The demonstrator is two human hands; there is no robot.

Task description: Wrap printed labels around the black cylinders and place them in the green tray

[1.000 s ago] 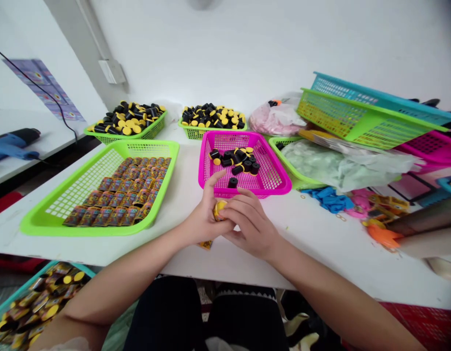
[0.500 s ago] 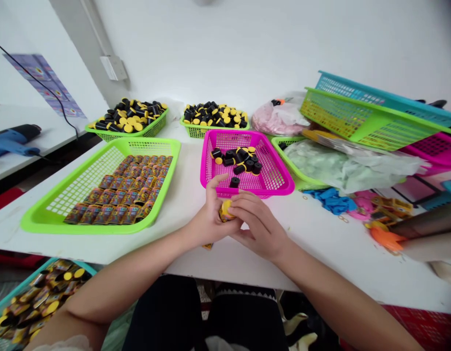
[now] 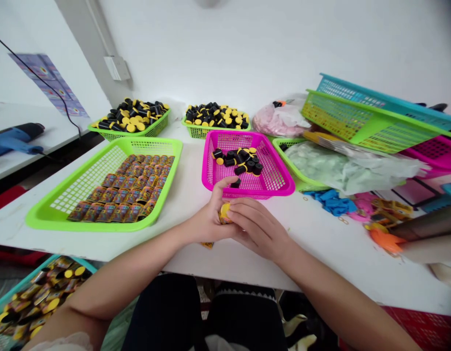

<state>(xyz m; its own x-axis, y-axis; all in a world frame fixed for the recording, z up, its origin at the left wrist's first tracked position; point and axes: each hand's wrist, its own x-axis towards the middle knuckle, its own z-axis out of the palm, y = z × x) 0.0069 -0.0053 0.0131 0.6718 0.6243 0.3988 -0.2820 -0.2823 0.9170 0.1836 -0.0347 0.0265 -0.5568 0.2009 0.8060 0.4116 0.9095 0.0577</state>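
Near the table's front edge, my left hand [image 3: 210,219] is closed round a small yellow-topped container [image 3: 225,213] with a printed wrap. The fingers of my right hand [image 3: 256,226] press on the same container from the right. Just beyond them is a magenta basket [image 3: 284,187] with several black and yellow containers [image 3: 243,157] in it. Under my left wrist a printed yellow piece [image 3: 207,244] partly shows. To the left, a large green basket [image 3: 42,217] holds rows of wrapped containers [image 3: 123,195].
Two green baskets [image 3: 157,127] of black and yellow containers stand at the back. Stacked baskets [image 3: 360,117], plastic bags [image 3: 331,163] and blue pieces [image 3: 331,202] lie on the right. A blue tool [image 3: 16,139] is far left; a teal basket [image 3: 6,304] sits below the table.
The whole view has shifted slightly. Both hands remain on the container, with the right fingers lying a little flatter over it.
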